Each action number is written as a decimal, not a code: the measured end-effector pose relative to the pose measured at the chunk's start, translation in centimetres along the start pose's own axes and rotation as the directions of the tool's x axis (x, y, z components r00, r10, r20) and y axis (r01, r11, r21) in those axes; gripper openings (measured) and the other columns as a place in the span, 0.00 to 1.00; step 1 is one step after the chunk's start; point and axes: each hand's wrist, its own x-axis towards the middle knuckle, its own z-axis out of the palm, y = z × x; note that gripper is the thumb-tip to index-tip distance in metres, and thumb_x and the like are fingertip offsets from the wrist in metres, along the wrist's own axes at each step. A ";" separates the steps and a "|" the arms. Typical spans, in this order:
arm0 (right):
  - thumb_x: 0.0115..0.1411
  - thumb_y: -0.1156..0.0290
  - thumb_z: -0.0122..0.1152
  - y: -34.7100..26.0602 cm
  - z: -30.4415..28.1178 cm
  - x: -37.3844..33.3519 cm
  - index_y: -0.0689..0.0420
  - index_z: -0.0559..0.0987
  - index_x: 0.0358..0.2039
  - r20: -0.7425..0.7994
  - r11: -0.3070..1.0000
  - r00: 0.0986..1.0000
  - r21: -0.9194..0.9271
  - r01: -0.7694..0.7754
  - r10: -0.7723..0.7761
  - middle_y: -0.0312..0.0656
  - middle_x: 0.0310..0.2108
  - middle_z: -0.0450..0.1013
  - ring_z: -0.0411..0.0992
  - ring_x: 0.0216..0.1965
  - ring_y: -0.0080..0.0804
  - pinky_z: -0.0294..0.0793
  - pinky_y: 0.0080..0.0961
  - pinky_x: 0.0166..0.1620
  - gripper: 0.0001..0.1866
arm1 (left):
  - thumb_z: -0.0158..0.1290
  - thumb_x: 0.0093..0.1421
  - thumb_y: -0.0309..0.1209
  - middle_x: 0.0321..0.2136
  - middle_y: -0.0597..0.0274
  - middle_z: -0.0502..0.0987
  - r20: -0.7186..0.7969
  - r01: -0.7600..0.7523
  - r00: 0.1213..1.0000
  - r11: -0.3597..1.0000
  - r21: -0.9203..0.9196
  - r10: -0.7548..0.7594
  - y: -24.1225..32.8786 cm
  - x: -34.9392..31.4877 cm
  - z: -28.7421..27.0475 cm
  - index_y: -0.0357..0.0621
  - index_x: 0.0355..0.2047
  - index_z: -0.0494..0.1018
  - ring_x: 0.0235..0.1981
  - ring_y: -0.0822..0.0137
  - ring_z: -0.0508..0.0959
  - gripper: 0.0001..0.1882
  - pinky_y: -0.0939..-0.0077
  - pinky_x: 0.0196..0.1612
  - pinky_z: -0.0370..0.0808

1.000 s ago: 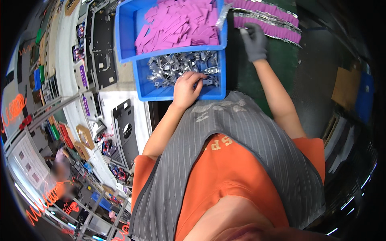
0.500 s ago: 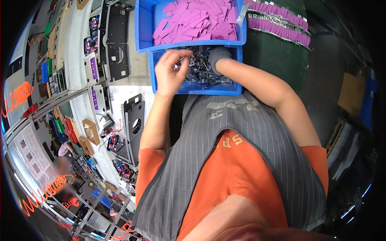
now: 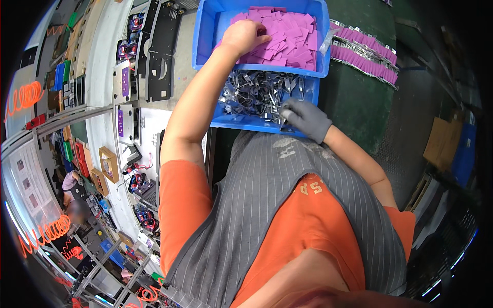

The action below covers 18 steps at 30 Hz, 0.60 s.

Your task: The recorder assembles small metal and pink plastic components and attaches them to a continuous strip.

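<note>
Overlapping magenta strips (image 3: pixel 292 43): heaped loose in the far blue bin (image 3: pixel 218 21), they could come up doubled if our fingertips catch two layers at once.
Strip look: thin, flat, matt rectangles with straight edges, crossing at every angle.
Bare left hand (image 3: pixel 241 37): at the left of the heap, fingers and thumb curled down; we cannot tell whether a strip is pinched between them.
Silvery metal brackets (image 3: pixel 251 95): small, bent and shiny, tangled in the near blue bin (image 3: pixel 241 123); their shapes could hook together and bring us a clump.
Gray-gloved right hand (image 3: pixel 306 119): over the near bin's right front, fingers bent beside the brackets; we cannot tell whether one is gripped. The glove could dull our feel and let a small piece slip.
Clear plastic (image 3: pixel 327 42): at the far bin's right rim, where our sleeveless arm could snag it.
Magenta-and-metal rows (image 3: pixel 362 62): laid close on the green tabletop (image 3: pixel 349 100), they could be knocked askew if our right elbow swings wide.
</note>
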 end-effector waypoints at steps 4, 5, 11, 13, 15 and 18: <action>0.60 0.59 0.50 -0.4 0.3 0.2 0.58 0.73 0.36 0.051 0.997 0.999 -0.082 0.001 0.003 0.48 0.25 0.73 0.73 0.30 0.46 0.70 0.36 0.35 0.14 | 0.53 0.54 0.44 0.32 0.56 0.79 0.064 -0.031 0.998 0.995 0.092 0.025 0.0 1.0 0.9 0.50 0.35 0.79 0.36 0.55 0.78 0.14 0.64 0.42 0.74; 0.59 0.59 0.51 -0.5 0.4 0.1 0.58 0.73 0.36 0.109 1.000 0.994 0.002 0.007 -0.008 0.49 0.27 0.74 0.73 0.31 0.47 0.71 0.36 0.36 0.14 | 0.52 0.54 0.44 0.32 0.56 0.79 0.076 -0.035 0.997 0.992 0.122 0.026 0.1 1.1 0.9 0.50 0.35 0.79 0.36 0.55 0.78 0.14 0.64 0.42 0.74; 0.56 0.59 0.52 -0.6 0.5 -0.5 0.56 0.73 0.42 0.271 0.854 0.962 -0.509 0.113 0.034 0.47 0.35 0.73 0.71 0.41 0.42 0.66 0.39 0.47 0.17 | 0.51 0.55 0.42 0.32 0.55 0.79 0.159 -0.042 0.987 0.980 0.192 0.011 1.4 1.8 0.2 0.51 0.32 0.80 0.35 0.54 0.78 0.13 0.62 0.40 0.75; 0.56 0.59 0.53 -1.0 0.8 -0.7 0.56 0.72 0.43 0.301 0.761 0.954 -0.622 0.183 0.016 0.46 0.38 0.71 0.68 0.45 0.43 0.63 0.41 0.51 0.18 | 0.52 0.54 0.43 0.31 0.55 0.79 0.141 -0.034 0.990 0.951 0.308 -0.010 1.4 2.1 1.1 0.50 0.33 0.79 0.34 0.53 0.78 0.14 0.62 0.40 0.75; 0.56 0.59 0.51 -1.6 0.4 -0.5 0.55 0.73 0.46 0.352 0.764 0.932 -0.623 0.167 0.083 0.46 0.42 0.71 0.67 0.49 0.39 0.59 0.42 0.55 0.19 | 0.52 0.54 0.43 0.31 0.54 0.79 0.126 -0.035 0.992 0.907 0.419 -0.019 1.4 2.3 1.5 0.48 0.34 0.79 0.33 0.52 0.78 0.15 0.62 0.40 0.75; 0.58 0.64 0.50 -1.3 -0.5 -0.9 0.59 0.70 0.50 0.272 0.864 0.958 -0.455 0.215 -0.095 0.46 0.43 0.72 0.69 0.47 0.39 0.63 0.40 0.53 0.21 | 0.51 0.56 0.42 0.31 0.51 0.79 -0.021 0.074 0.997 0.983 0.167 -0.071 1.4 1.1 -0.7 0.46 0.34 0.79 0.34 0.55 0.79 0.15 0.66 0.38 0.75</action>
